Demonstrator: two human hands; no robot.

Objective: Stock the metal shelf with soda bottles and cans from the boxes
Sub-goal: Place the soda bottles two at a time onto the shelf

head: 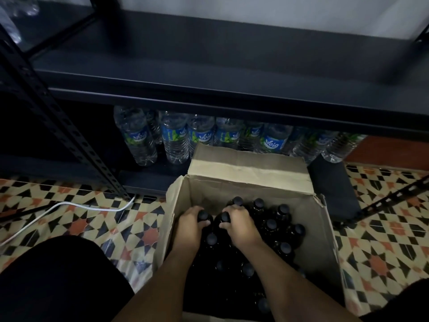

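Observation:
An open cardboard box (250, 182) stands on the floor in front of the dark metal shelf (209, 94). It holds several dark soda bottles with black caps (284, 247). My left hand (191, 225) curls round the neck of one bottle (203, 215) near the box's left wall. Right beside it, my right hand (241, 225) grips the neck of a second bottle (224, 216). Both bottles stand upright inside the box. The middle shelf board above holds nothing in view.
Several clear water bottles (176, 138) with blue labels line the bottom shelf behind the box. A perforated black upright (69, 135) slants down at the left, and a white cable (69, 205) lies on the patterned tile floor. My dark-clad knee (58, 280) fills the lower left.

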